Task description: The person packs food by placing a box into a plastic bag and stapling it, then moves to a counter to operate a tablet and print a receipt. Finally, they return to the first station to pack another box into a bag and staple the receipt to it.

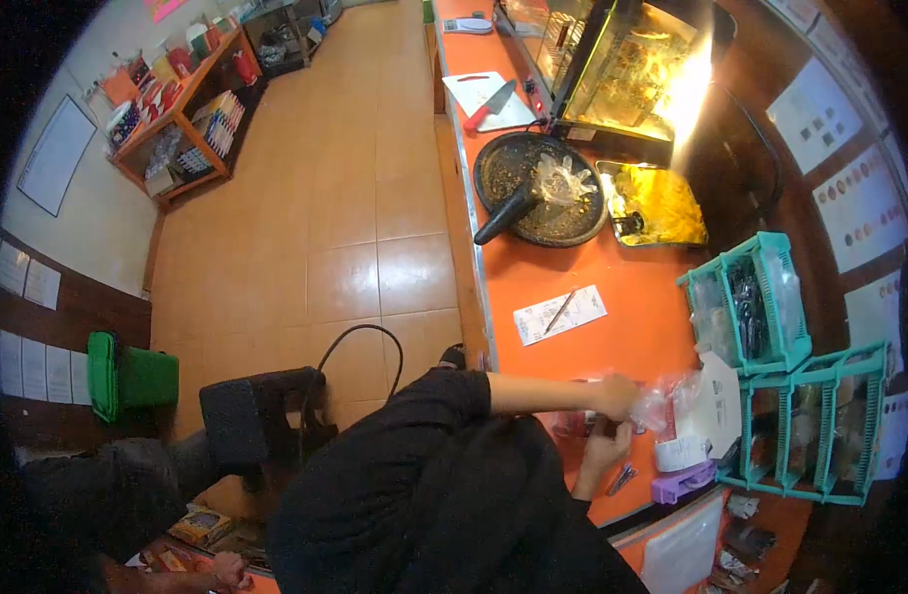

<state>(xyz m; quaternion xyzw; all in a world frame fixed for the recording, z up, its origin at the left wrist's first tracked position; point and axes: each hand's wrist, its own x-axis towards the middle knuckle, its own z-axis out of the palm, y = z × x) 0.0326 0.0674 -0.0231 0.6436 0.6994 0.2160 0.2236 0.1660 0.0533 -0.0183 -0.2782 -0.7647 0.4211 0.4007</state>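
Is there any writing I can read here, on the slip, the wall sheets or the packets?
None can be read.
Paper slip on the orange counter: print too small.
Wall sheets: blurred.
Shelf packets: too small.

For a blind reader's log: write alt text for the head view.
A person in a black top works at an orange counter, left hand holding a clear plastic bag, right hand just below it. Farther along sit a stone mortar with pestle, a paper with pen and teal baskets.

glossy orange counter [612, 287]; clear crinkled plastic bag [667, 401]; matt white paper slip [560, 314]; teal plastic baskets [770, 297].
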